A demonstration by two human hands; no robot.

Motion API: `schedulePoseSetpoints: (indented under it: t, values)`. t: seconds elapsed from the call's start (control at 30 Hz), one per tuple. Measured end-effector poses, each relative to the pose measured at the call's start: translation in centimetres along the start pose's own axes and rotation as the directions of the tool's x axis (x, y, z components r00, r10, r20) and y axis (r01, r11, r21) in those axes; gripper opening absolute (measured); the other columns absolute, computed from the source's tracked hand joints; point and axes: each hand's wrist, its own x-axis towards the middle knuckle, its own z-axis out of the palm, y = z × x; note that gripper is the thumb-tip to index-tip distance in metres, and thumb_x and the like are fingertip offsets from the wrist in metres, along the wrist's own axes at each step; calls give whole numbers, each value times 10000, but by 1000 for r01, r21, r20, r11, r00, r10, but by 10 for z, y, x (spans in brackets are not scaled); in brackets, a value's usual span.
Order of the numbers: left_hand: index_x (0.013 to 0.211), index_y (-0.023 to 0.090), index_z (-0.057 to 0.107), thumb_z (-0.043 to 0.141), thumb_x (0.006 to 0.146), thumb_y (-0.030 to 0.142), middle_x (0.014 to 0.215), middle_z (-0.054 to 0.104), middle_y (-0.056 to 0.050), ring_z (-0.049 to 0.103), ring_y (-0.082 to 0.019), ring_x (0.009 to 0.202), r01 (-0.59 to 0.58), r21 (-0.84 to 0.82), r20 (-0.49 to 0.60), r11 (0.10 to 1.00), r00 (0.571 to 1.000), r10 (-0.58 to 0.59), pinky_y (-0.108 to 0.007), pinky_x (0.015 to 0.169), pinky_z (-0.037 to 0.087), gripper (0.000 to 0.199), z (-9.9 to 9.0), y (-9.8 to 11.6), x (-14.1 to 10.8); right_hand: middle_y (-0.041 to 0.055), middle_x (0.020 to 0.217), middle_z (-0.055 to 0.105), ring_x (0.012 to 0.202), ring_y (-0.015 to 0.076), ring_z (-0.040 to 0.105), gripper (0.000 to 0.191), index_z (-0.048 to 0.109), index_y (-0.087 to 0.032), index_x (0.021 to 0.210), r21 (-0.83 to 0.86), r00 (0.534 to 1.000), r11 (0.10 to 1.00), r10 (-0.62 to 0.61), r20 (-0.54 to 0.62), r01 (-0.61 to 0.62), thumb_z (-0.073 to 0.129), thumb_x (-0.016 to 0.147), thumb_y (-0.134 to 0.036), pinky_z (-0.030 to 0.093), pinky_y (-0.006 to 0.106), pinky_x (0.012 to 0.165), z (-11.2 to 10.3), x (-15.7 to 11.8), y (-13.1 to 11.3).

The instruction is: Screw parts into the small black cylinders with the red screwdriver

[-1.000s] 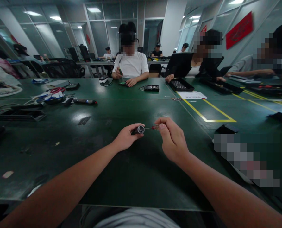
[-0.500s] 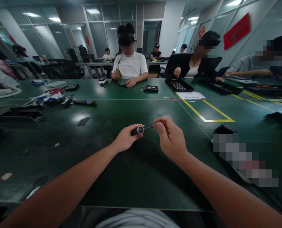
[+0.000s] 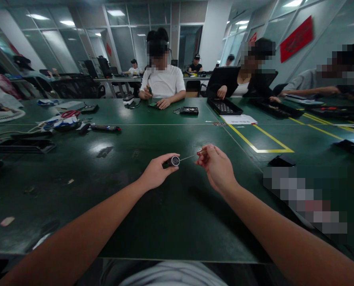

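Between the thumb and fingers of my left hand [image 3: 157,171] is a short black cylinder [image 3: 175,161] with a silver-ringed round end that faces me. My right hand [image 3: 220,167] is closed around the handle of a thin screwdriver [image 3: 188,157], red where its shaft begins. The shaft slants down to the left, and its tip meets the right side of the cylinder's rim. Whether the tip sits in the end or only against the edge cannot be made out. Both hands are held over the green table [image 3: 165,222].
At the left lie a black tray [image 3: 42,145], a pen-like tool [image 3: 107,128] and red-handled scissors [image 3: 70,114]. Yellow tape [image 3: 272,151] marks the table at right, near a black object [image 3: 282,161]. Several people sit opposite, with black trays [image 3: 224,107] before them.
My right hand has shifted slightly right and turned, so more of the screwdriver's shaft shows. The cylinder in my left hand has turned slightly.
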Motion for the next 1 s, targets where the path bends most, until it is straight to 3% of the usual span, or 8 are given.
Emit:
schedulePoseSetpoints:
  t: [0.17, 0.37, 0.77, 0.87, 1.0]
  values:
    - [1252, 242, 677, 738, 840, 189, 1235, 703, -50, 634, -234, 1159, -13, 21, -12, 1000, 1000, 13, -424, 1091, 429, 420, 0, 0, 0, -23, 730, 607, 635, 140, 576, 270, 602, -235, 915, -229, 961, 934, -270, 56, 276, 541, 953, -496, 524, 314, 637, 0, -9, -3]
    - [1247, 250, 680, 742, 837, 180, 1243, 699, -45, 621, -233, 1181, -23, 62, -22, 998, 999, 25, -419, 1093, 426, 420, -1, 0, 0, -9, 764, 623, 696, 158, 606, 232, 571, -236, 1002, -496, 871, 717, -437, 227, 489, 432, 1034, -418, 478, 331, 684, -1, -21, -9]
    - [1268, 263, 669, 734, 853, 236, 1150, 697, -52, 630, -232, 1085, -27, 124, 5, 992, 1000, 27, -397, 995, 462, 421, -1, 3, -1, 39, 818, 673, 676, 184, 614, 140, 558, -238, 981, -662, 724, 330, -481, 495, 673, 446, 1013, -316, 450, 321, 650, 2, -32, -26]
    - [1281, 266, 662, 728, 858, 247, 1159, 694, -56, 628, -235, 1088, -20, 143, 8, 990, 1000, 19, -407, 1001, 461, 429, 0, 1, 0, 41, 816, 665, 683, 187, 612, 136, 552, -238, 978, -674, 704, 283, -503, 502, 682, 444, 1015, -312, 450, 323, 653, 3, -33, -27]
    - [1280, 268, 664, 729, 854, 234, 1195, 694, -56, 625, -242, 1121, 0, 140, -10, 990, 1000, 1, -412, 1022, 460, 433, 0, -1, 0, 43, 825, 666, 698, 191, 624, 128, 539, -233, 982, -700, 713, 287, -543, 443, 654, 436, 1017, -302, 449, 325, 658, 2, -31, -28]
